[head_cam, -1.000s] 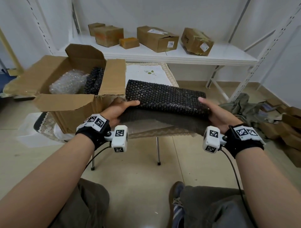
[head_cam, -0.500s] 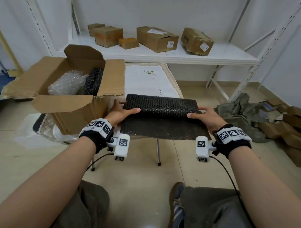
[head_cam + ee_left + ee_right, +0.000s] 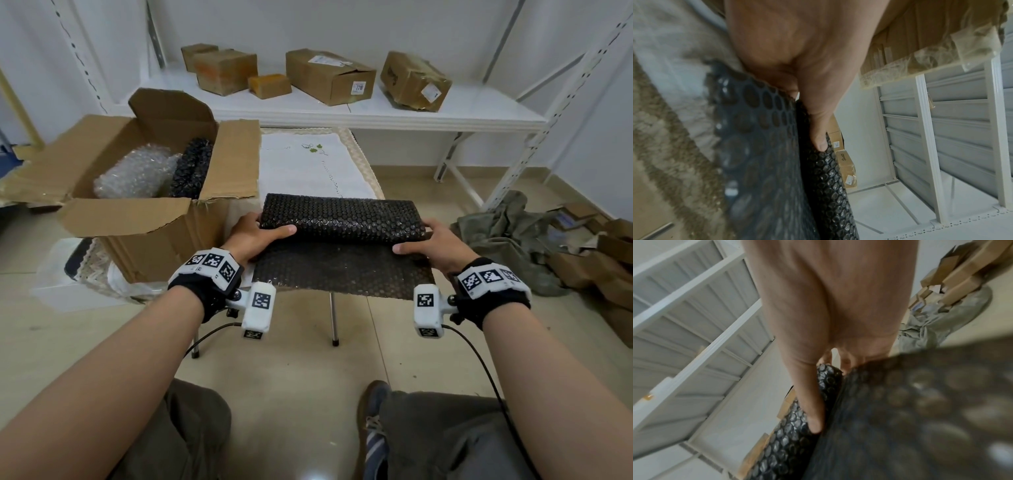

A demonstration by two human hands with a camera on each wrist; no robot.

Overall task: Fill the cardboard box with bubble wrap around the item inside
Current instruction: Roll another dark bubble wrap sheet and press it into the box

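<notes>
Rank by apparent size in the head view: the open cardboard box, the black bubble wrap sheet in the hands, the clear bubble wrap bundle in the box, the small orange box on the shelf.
1. Open cardboard box
2. Black bubble wrap sheet
3. Clear bubble wrap bundle
4. Small orange box, farthest away, so its look understates it

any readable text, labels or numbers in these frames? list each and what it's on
"779": white sticker on the end of the long cardboard box on the shelf; uncertain, digits small.
"Sonoo" or similar: printed on a brown box in the left wrist view; letters unclear.
Shipping label on that long box's top: too small.
White label on the crumpled box: blurred.
Wrist markers: patterns, no text.
</notes>
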